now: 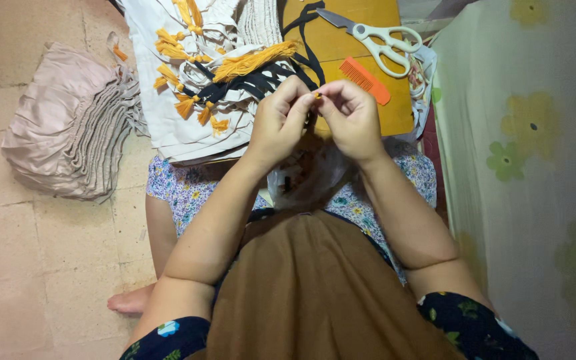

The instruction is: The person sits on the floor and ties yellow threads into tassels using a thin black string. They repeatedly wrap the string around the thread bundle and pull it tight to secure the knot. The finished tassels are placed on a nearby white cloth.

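My left hand (280, 119) and my right hand (352, 115) meet fingertip to fingertip above my lap, pinching a tiny orange piece of thread (317, 96) between them. A black cord (309, 123) hangs down from that spot, mostly hidden by my fingers. Just beyond my hands lies a pile of cream fabric pieces (168, 107) carrying orange tassels (185, 107) and black cords. A loose bundle of orange yarn (251, 61) rests on top of that pile. A clear plastic bag (305, 177) sits in my lap under my wrists.
A wooden board (341, 43) holds white-handled scissors (381, 43) and an orange comb (364, 79). A stack of folded pinkish fabric (68, 127) lies on the tiled floor at left. A floral sheet (535, 167) fills the right side. My bare foot (131, 301) shows lower left.
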